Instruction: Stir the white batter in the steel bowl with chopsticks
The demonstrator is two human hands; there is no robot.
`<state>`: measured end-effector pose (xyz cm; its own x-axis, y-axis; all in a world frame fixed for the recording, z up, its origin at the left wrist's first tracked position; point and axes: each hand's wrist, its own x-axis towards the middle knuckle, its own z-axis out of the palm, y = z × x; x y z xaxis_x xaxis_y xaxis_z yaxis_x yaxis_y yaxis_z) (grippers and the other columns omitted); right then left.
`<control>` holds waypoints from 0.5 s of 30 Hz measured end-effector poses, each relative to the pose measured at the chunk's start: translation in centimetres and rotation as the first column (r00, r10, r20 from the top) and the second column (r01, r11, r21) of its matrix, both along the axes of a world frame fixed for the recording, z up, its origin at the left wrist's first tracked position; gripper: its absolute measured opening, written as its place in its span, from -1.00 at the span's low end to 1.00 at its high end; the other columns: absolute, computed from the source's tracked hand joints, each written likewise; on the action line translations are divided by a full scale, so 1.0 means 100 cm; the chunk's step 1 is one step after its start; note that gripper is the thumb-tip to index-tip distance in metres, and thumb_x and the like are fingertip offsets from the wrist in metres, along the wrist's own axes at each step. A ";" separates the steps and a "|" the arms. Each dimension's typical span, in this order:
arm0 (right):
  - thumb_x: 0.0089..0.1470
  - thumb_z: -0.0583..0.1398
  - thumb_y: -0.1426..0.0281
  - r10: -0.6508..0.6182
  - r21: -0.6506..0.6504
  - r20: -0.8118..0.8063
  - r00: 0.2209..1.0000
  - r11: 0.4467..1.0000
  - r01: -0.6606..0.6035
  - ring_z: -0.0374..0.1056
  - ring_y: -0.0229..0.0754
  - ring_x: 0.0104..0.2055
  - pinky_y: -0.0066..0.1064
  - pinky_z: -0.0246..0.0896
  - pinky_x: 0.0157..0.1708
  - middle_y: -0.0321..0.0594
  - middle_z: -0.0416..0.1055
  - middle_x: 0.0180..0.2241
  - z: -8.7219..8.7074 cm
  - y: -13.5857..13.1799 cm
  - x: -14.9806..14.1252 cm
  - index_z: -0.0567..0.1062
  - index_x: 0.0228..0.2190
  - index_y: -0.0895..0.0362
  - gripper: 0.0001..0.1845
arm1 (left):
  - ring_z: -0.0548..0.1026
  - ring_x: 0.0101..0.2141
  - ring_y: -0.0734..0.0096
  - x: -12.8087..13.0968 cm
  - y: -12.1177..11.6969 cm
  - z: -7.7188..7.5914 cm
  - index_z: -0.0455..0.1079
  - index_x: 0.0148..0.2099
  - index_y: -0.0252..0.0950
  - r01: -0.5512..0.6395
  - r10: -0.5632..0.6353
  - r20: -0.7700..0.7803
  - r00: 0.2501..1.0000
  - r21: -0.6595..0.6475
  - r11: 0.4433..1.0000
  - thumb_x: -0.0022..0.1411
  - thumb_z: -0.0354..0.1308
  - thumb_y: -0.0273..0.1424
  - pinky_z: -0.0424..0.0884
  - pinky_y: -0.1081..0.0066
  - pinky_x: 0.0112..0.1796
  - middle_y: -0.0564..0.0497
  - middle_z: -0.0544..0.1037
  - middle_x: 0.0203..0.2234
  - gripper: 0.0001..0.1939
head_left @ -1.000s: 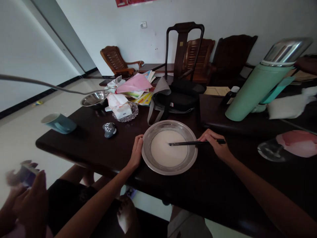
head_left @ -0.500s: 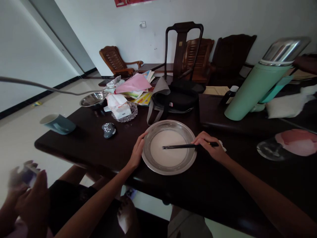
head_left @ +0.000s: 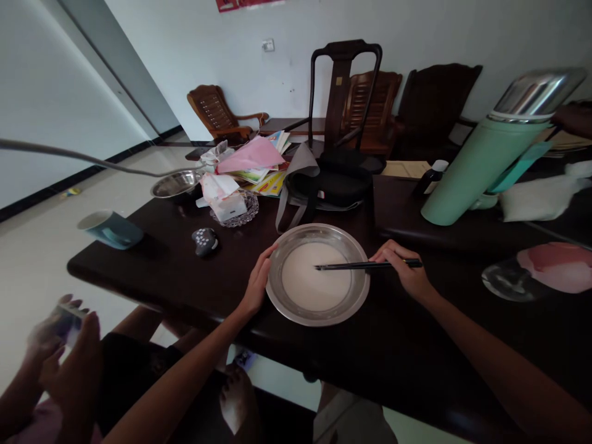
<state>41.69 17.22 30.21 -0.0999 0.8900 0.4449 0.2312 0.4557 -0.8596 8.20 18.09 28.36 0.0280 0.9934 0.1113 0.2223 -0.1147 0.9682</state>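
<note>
A round metal bowl [head_left: 319,317] stands on the dark table near its front edge. Whitish liquid [head_left: 314,287] covers its bottom. My left hand [head_left: 258,280] grips the bowl's left rim, fingers on the outside wall. In my right hand [head_left: 401,266], closed at the bowl's right side, is a pair of black chopsticks [head_left: 346,266]. They lie nearly level over the bowl, tips at the middle of the liquid; whether the tips dip in, I cannot tell.
Left on the table are a blue-grey mug [head_left: 111,229], a dark game controller [head_left: 205,241] and a second metal bowl [head_left: 176,184]. Behind lies a black bag [head_left: 340,176]. A green thermos [head_left: 485,166] stands at right. Beside me another person's hands [head_left: 69,345] hold a phone.
The chopsticks have shifted right and slightly up, with my right hand moving the same way. My left hand stays on the rim. The other person's hands have moved slightly up and right.
</note>
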 end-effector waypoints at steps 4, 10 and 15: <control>0.24 0.12 0.23 0.088 -0.004 0.043 0.995 0.996 -0.088 0.42 -0.12 -0.32 -0.25 0.29 -0.26 -0.21 0.52 -0.42 -0.002 -0.001 -0.003 0.56 -0.48 0.06 -0.66 | 0.30 0.19 0.13 0.000 0.000 0.000 0.28 0.22 -0.26 -0.007 0.007 -0.024 1.000 0.002 1.000 0.32 -0.10 -0.05 0.17 0.15 0.19 -0.10 0.35 0.21 -0.43; 0.25 0.11 0.23 -0.014 0.002 0.018 1.000 1.000 0.014 0.39 -0.14 -0.34 -0.26 0.25 -0.26 -0.22 0.52 -0.43 -0.002 0.001 -0.001 0.54 -0.51 0.05 -0.64 | 0.29 0.19 0.13 0.000 0.000 0.000 0.25 0.24 -0.28 0.001 -0.001 -0.028 1.000 0.001 1.000 0.33 -0.12 -0.03 0.17 0.15 0.19 -0.11 0.34 0.22 -0.41; 0.25 0.11 0.22 0.083 -0.014 0.062 0.995 0.997 -0.082 0.40 -0.12 -0.30 -0.26 0.26 -0.23 -0.21 0.53 -0.40 -0.001 -0.001 -0.002 0.56 -0.48 0.04 -0.66 | 0.30 0.18 0.12 0.000 0.000 -0.001 0.27 0.23 -0.26 -0.006 0.006 -0.019 1.000 0.010 1.000 0.33 -0.10 -0.04 0.16 0.13 0.20 -0.10 0.36 0.21 -0.43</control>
